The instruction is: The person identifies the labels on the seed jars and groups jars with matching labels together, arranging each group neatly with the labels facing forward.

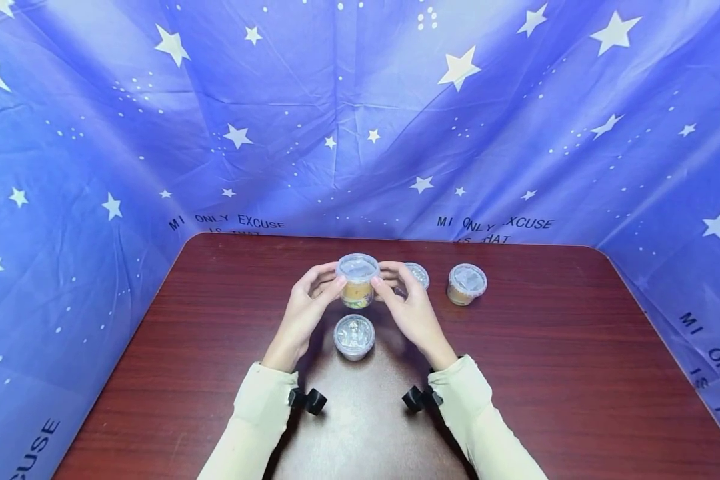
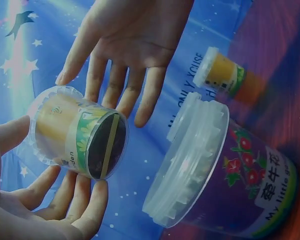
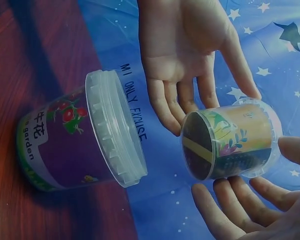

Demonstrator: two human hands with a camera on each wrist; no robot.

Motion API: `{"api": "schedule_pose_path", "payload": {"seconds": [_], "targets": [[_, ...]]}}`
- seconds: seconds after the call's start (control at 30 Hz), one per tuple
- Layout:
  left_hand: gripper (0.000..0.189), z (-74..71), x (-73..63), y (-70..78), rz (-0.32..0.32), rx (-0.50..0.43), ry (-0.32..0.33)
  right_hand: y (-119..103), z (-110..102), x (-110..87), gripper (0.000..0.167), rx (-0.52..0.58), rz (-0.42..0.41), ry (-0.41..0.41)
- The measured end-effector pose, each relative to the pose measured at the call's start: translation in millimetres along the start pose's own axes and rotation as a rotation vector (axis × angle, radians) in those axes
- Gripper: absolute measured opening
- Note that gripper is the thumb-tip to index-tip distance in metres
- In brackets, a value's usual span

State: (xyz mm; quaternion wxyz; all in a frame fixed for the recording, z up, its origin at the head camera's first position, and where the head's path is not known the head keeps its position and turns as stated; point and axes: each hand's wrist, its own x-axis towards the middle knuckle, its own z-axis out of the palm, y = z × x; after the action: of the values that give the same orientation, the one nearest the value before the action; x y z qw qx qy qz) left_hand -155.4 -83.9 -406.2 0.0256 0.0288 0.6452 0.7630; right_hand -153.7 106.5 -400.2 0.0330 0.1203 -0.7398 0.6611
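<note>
Between both hands, a clear lidded plastic tub with a yellow label (image 1: pixel 357 292) is held up off the table. My left hand (image 1: pixel 303 312) holds its left side with thumb and fingers, and my right hand (image 1: pixel 413 308) holds the right side the same way. In the left wrist view, the dark bottom of this tub (image 2: pixel 107 145) shows a pale strip across it. Just nearer to me stands a purple-labelled tub (image 1: pixel 355 338) with a clear lid, printed with red flowers and "My little garden"; neither hand touches it.
Another yellow-labelled tub (image 1: pixel 467 285) stands on the table right of the hands. One more lidded tub (image 1: pixel 418 275) is partly hidden behind the right hand. A blue star-patterned cloth (image 1: pixel 336 100) surrounds the dark red wooden table (image 1: pixel 564 373) at the back and sides.
</note>
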Motion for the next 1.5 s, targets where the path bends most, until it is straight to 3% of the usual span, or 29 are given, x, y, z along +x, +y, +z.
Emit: {"api": "schedule_pose_path", "payload": {"seconds": [0.63,1.07,1.5], "targets": [[0.035,7.6,-17.0,7.0,-0.023,-0.035,-0.045,-10,-14,-14.3,0.034,0.066,0.043,-0.051],[0.036,11.8,-26.0,10.6,-0.049,-0.013,-0.091,-7,-20,-20.5,0.046,0.096,0.103,-0.146],[0.037,16.1,-26.7,9.0,-0.044,-0.019,-0.103,-7,-19,-22.0,0.043,0.123,0.086,-0.092]]}}
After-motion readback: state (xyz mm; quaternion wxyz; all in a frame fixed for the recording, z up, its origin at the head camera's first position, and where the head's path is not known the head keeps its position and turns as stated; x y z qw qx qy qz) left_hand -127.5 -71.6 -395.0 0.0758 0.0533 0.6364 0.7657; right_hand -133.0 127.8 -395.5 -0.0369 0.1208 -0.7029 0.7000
